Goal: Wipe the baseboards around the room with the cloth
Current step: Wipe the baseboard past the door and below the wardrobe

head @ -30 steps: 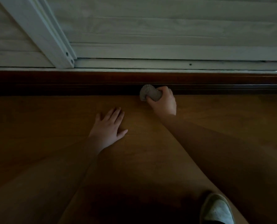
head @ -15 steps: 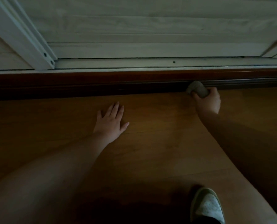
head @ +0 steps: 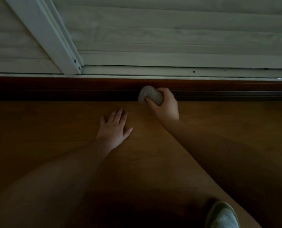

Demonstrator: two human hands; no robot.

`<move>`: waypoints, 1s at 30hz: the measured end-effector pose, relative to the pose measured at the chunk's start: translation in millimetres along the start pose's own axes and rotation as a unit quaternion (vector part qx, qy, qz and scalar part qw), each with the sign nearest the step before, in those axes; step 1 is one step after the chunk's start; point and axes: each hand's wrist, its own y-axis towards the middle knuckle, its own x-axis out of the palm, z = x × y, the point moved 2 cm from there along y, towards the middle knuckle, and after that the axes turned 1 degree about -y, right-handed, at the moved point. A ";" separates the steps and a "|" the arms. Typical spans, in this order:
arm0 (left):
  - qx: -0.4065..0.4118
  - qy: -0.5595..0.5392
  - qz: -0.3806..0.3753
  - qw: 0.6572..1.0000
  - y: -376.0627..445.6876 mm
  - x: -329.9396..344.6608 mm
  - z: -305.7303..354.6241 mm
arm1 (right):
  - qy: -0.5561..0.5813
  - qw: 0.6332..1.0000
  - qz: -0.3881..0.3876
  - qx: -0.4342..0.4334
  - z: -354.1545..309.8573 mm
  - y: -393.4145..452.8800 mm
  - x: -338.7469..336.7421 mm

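Counts: two hands, one cloth, one baseboard run, one shoe. Right hand [head: 165, 106] grips the cloth [head: 151, 94], fingers and thumb curled round it, cloth pressed against the baseboard [head: 71, 89] just above where it meets the floor [head: 38, 129]. Left hand [head: 114, 129] lies flat on the floor, fingers straight and slightly spread, holding nothing, near the baseboard but not touching it. Hands are apart, left one lower and to the left of the right.

Around: white sliding door frame [head: 43, 35] and its track [head: 169, 71] sit directly above the baseboard; pale slatted panel behind the frame. Shoe [head: 222, 216], light with darker edge, at bottom right, partly cut off by the picture edge. Both bare forearms cross the floor from the bottom corners. Nothing blocks the baseboard on either side of the cloth.

Cloth: grey, bunched into a rounded wad, textured surface, part covered by the fingers. Baseboard: dark reddish-brown wood, glossy top edge, grooved lower strip. Scene dim.
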 end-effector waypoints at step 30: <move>0.182 0.047 0.017 0.982 16.1 -5.3 86.8 | -0.063 0.992 0.041 0.098 95.3 25.8 -107.9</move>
